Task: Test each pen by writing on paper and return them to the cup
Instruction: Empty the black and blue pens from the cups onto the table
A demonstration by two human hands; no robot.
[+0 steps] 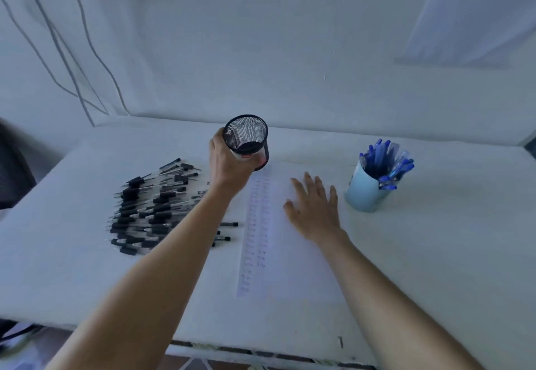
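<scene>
My left hand (229, 163) grips a black mesh cup (246, 137) at the far middle of the table; the cup is tilted toward me and looks empty. My right hand (314, 207) lies flat with fingers spread on a white sheet of paper (278, 253), which carries two columns of small written marks down its left side. A heap of black pens (148, 210) lies on the table to the left of my left arm. A light blue cup (367, 190) full of blue pens (383, 161) stands to the right of the paper.
The white table (435, 253) meets a white wall at the back. Cables (72, 50) hang down the wall at the far left. The table's front edge runs along the bottom. A dark object sits beyond the left edge.
</scene>
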